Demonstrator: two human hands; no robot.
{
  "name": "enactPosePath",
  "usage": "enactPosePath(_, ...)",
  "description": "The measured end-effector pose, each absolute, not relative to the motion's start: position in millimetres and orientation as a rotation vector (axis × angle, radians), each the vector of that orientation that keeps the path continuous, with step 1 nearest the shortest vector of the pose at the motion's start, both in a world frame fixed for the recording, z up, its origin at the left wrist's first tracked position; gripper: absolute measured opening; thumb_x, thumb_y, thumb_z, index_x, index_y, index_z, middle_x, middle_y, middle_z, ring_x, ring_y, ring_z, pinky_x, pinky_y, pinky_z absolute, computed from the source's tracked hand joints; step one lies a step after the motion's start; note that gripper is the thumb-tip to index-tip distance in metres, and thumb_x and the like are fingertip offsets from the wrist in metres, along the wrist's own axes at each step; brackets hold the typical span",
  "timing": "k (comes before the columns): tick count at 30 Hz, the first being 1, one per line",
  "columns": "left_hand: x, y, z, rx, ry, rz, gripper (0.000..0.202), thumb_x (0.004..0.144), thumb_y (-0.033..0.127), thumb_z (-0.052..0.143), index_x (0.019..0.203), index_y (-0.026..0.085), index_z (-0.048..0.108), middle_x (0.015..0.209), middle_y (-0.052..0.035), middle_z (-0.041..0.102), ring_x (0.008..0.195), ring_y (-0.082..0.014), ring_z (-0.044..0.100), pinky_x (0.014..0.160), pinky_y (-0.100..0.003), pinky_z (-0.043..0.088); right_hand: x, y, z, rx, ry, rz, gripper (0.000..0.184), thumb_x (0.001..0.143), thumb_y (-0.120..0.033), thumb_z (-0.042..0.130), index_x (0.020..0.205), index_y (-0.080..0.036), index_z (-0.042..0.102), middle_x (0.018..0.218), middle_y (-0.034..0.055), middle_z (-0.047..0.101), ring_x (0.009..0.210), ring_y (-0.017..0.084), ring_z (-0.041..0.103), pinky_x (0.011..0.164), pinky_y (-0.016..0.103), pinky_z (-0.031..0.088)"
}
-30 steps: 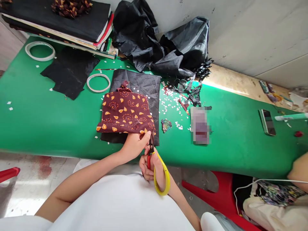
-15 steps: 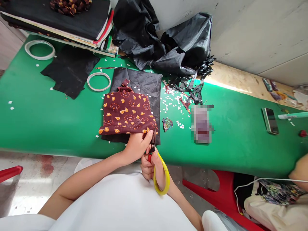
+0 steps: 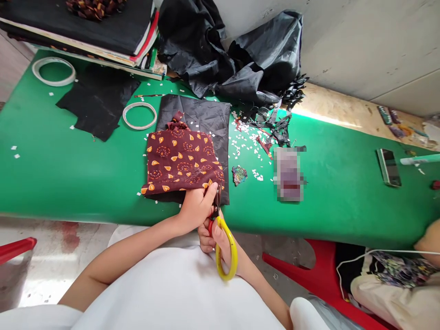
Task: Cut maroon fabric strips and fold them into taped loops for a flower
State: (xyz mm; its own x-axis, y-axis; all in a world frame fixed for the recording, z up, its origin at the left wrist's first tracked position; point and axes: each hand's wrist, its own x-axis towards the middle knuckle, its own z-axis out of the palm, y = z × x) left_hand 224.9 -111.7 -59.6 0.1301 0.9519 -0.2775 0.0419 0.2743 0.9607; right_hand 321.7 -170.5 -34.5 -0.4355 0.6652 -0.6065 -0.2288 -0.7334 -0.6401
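Observation:
A maroon cloth with orange teardrop prints [image 3: 180, 160] lies folded on a sheet of black fabric [image 3: 202, 119] near the front edge of the green table [image 3: 68, 174]. My left hand [image 3: 195, 208] pinches the cloth's near right corner, fingers closed on it. My right hand [image 3: 216, 238] is wrapped through the handles of yellow-and-red scissors [image 3: 223, 243], whose blades point up into the cloth edge beside my left fingers.
Two white rings [image 3: 139, 115] [image 3: 53, 71], a black cloth scrap [image 3: 96, 103], a stack of boards [image 3: 85, 32], crumpled black plastic [image 3: 233, 55], white paper bits [image 3: 245, 146], a small glittery piece [image 3: 239, 175], a phone [image 3: 389, 167]. Red chair [image 3: 305, 270] below. Another person's bag [image 3: 398, 270] at right.
The scissors and my right hand have crept slightly up and left into the cloth edge; my left hand keeps its pinch. The view has shifted a little.

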Motion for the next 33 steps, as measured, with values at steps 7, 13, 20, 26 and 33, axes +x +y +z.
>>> enactPosePath(7, 224, -111, -57, 1.247, 1.303, 0.962, 0.033, 0.089, 0.032, 0.037, 0.059, 0.02, 0.04, 0.059, 0.002, 0.048, 0.062, -0.0114, 0.047, 0.068, -0.023, 0.036, 320, -171, -41, -1.203, -0.636, 2.178, 0.057, 0.064, -0.071, 0.059, 0.082, -0.024, 0.032, 0.06, -0.01, 0.023, 0.047, 0.003, 0.013, 0.044, 0.018, 0.012)
enactPosePath(13, 224, -111, -58, 1.274, 1.275, 0.94, 0.033, 0.09, 0.03, 0.035, 0.058, 0.02, 0.04, 0.063, 0.0004, 0.051, 0.07, -0.013, 0.052, 0.07, -0.023, 0.037, 319, -174, -49, -1.242, -0.641, 2.206, 0.062, 0.065, -0.081, 0.044, 0.06, -0.022, 0.028, 0.05, -0.0108, 0.013, 0.042, 0.003, 0.005, 0.039, 0.017, 0.009)
enactPosePath(20, 225, -111, -62, 1.315, 1.284, 0.929, 0.037, 0.091, 0.032, 0.032, 0.056, 0.02, 0.034, 0.06, 0.001, 0.048, 0.065, -0.0117, 0.05, 0.067, -0.024, 0.036, 312, -171, -42, -1.32, -0.581, 2.186, 0.066, 0.059, -0.086, 0.044, 0.057, -0.022, 0.025, 0.047, -0.0114, 0.008, 0.042, 0.002, 0.003, 0.036, 0.018, 0.007)
enactPosePath(26, 226, -110, -65, 1.329, 1.284, 0.961, 0.041, 0.091, 0.036, 0.031, 0.053, 0.021, 0.029, 0.055, 0.0016, 0.045, 0.061, -0.0117, 0.049, 0.064, -0.025, 0.036, 307, -169, -38, -1.347, -0.465, 2.149, 0.067, 0.054, -0.083, 0.052, 0.064, -0.023, 0.024, 0.046, -0.0134, 0.013, 0.039, 0.001, 0.005, 0.034, 0.016, 0.006)
enactPosePath(33, 225, -110, -62, 1.341, 1.272, 0.961, 0.041, 0.091, 0.034, 0.031, 0.052, 0.021, 0.029, 0.049, 0.0027, 0.038, 0.058, -0.0114, 0.048, 0.06, -0.025, 0.035, 304, -170, -36, -1.364, -0.428, 2.119, 0.067, 0.055, -0.081, 0.054, 0.066, -0.024, 0.023, 0.045, -0.0151, 0.013, 0.036, 0.0, 0.006, 0.032, 0.014, 0.006)
